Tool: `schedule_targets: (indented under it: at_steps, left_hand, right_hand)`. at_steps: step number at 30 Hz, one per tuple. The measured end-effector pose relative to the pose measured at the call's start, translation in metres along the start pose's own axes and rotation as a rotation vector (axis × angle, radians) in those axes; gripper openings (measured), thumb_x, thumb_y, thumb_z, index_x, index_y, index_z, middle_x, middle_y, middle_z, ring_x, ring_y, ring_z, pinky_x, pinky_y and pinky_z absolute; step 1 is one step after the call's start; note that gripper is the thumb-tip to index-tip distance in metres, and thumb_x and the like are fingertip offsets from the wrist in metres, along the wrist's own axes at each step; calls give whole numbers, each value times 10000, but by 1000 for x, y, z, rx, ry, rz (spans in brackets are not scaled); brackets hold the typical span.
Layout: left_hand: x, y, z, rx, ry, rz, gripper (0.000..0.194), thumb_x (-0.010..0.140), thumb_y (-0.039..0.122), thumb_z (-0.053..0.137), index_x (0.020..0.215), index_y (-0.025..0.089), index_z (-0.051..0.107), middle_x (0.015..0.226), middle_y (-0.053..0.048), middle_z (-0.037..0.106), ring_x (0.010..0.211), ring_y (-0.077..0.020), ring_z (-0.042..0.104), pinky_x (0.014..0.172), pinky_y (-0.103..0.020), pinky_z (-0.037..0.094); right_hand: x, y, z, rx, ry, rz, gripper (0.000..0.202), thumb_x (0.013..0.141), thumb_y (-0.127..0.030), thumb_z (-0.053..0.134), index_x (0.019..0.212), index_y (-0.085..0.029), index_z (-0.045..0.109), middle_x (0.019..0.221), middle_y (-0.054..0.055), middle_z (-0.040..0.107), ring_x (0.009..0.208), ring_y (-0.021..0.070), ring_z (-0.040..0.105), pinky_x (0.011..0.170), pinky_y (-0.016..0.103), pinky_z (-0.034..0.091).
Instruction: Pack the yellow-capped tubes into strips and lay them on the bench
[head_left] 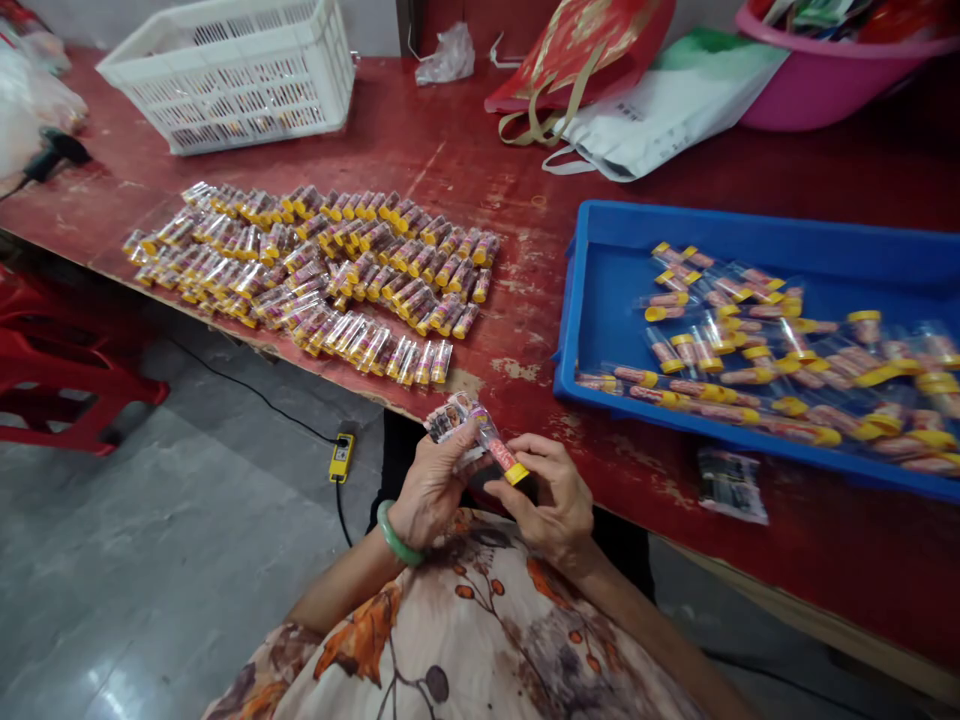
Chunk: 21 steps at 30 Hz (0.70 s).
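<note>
My left hand (437, 488) is closed on a small bundle of printed clear plastic sleeves (448, 414). In front of my lap, my right hand (553, 500) pinches the yellow-capped end of a clear tube (496, 446) with pink-red contents. The tube's other end meets the sleeves at my left thumb; whether it is inside one I cannot tell. To the left on the red table (517, 300) lie rows of wrapped tubes (352, 255) with yellow caps. On the right, a blue tray (574, 300) holds many loose tubes (720, 345) like the one in my hand.
A white plastic crate (240, 85) stands at the back left, near a dark heat-gun-like tool (56, 150). Bags (675, 100) and a pink basin (832, 85) sit at the back right. A sleeve packet (733, 485) lies before the tray. Red stools (75, 370) stand left.
</note>
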<state>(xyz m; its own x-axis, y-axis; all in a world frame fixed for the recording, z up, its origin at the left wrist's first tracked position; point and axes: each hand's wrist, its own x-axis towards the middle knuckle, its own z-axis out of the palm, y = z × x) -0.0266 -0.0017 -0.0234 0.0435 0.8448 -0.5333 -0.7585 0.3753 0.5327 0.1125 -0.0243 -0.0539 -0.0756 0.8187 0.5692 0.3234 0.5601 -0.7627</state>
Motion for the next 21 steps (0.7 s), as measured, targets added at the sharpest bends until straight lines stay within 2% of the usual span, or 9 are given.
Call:
schedule_targets:
  at_steps: [2,4,7,11,21]
  left_hand:
    - [1,2,-2,-7,10,-21,346,641,248,835,928,143,674,838,-19,711,700,-123,654,679,-240,540]
    - [1,2,-3,3,6,-55,338,625,241,843,902,143,676,827,-17,714,693,-128,653,668,-243,531]
    - [-2,-1,-2,25,-45,-114,323,599,231,857,848,128,678,784,-20,709,665,-130,649,662,-245,521]
    - [-8,-5,1,70,-78,-161,367,562,228,876,860,120,690,797,-35,710,668,-144,650,645,-258,519]
    - [-15,-8,1,161,-109,-110,421,532,246,890,890,117,710,788,-40,710,672,-147,646,678,-269,513]
  right_hand:
    - [2,-3,-5,95,-144,31,393,816,-166,636,1194,-217,541,1172,123,575,1049,253,602,785,396,551]
    - [3,-5,-9,130,-179,78,368,831,-153,600,1190,-220,554,1193,120,559,1036,245,598,768,379,547]
    - [5,-5,-9,67,-86,122,369,789,-165,667,1134,-234,554,1151,92,549,844,181,585,712,349,527]
    - [13,-4,-7,-6,25,162,337,769,-233,690,1065,-229,529,1109,68,530,648,112,488,642,330,488]
    - [20,-18,-12,-111,35,214,244,748,-149,616,962,-223,527,1037,44,533,613,102,442,522,272,422]
